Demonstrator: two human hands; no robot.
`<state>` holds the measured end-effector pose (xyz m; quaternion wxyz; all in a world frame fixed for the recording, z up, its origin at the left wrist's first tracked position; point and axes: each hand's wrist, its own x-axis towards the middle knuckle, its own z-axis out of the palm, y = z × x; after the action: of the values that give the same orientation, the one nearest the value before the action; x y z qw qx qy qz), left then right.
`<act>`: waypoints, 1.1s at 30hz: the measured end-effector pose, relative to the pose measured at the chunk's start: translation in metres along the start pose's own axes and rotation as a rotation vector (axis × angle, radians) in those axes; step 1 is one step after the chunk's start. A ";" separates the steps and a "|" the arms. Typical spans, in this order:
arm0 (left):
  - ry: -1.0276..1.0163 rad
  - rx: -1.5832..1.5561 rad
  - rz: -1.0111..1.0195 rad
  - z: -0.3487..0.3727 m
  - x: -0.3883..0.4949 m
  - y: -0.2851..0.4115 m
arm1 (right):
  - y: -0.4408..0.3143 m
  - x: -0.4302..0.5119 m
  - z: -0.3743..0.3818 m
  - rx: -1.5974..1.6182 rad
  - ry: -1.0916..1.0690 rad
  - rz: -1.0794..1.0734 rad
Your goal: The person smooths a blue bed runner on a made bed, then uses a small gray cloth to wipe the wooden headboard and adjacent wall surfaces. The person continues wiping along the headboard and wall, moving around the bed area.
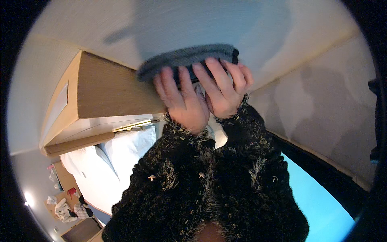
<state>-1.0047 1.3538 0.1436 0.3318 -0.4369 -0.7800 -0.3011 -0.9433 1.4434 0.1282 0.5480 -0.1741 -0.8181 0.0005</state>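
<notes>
A soft grey-blue fabric item (193, 53), long and rounded at one end, is raised in front of me. It is blurred, and I cannot tell whether it is a pouch, a cap or a folded garment. A small black part shows at its right end. My left hand (181, 101) grips its lower edge on the left, fingers spread over it. Close beside it, my right hand (225, 89) holds the same item towards the right end. Both thumbs are partly hidden. Below the wrists, between the sleeves, a cream-coloured thing (220, 134) shows in part.
A wooden cabinet (112, 87) juts out at left from a pale surface. Beneath it, white bedding (96, 175) lies on a bed. Clothes (65, 210) and bags occupy the far lower left. At lower right is a bright turquoise surface (314, 196), beside a shadowed wall (320, 106).
</notes>
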 end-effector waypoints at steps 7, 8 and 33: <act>-0.123 -0.025 0.005 0.033 -0.051 0.006 | 0.022 -0.048 0.012 0.004 -0.028 -0.036; -0.205 -0.039 -0.018 0.044 -0.075 0.004 | 0.025 -0.071 0.017 0.003 -0.049 -0.028; -0.516 0.011 0.290 0.096 -0.165 -0.034 | 0.045 -0.184 0.031 -0.002 -0.452 0.147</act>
<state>-0.9931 1.3326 -0.0486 0.1643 -0.6043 -0.7695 -0.1254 -0.8959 1.4386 -0.0582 0.3491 -0.2293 -0.9052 0.0785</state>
